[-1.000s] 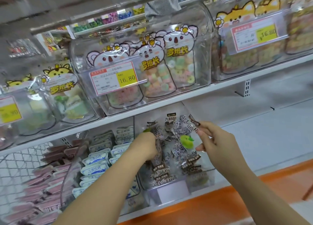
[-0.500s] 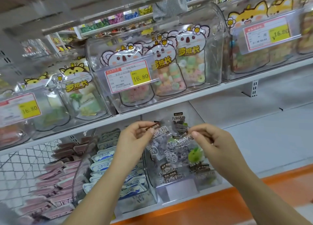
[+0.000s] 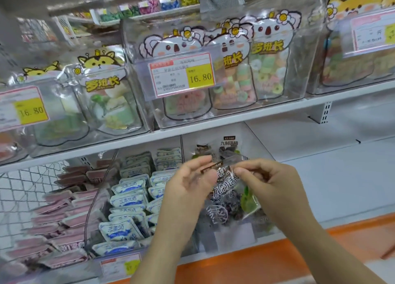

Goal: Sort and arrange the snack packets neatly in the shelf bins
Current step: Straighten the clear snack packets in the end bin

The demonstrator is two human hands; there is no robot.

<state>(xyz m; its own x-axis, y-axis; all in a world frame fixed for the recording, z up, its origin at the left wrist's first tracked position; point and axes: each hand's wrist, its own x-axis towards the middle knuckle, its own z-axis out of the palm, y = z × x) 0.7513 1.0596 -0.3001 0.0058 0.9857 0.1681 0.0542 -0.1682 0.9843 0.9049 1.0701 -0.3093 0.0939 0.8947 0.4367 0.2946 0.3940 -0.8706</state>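
Note:
A clear snack packet (image 3: 226,189) of dark plums with black lettering and a green fruit mark hangs in front of a clear bin (image 3: 237,234) on the lower shelf. My left hand (image 3: 188,187) pinches the packet's top edge at the left. My right hand (image 3: 265,183) pinches the same edge at the right. More packets of the same plum snack (image 3: 228,146) stand upright at the back of that bin, partly hidden behind my hands.
Left of the plum bin sit a bin of white-and-blue packets (image 3: 130,200) and a bin of pink packets (image 3: 59,217). The upper shelf (image 3: 235,114) carries clear bins of candy bags with yellow price tags (image 3: 181,74). An orange strip (image 3: 245,260) edges the lower shelf.
Both hands rose from the pile in the plum bin and lifted one packet up by its top edge. The view moved closer to the shelf.

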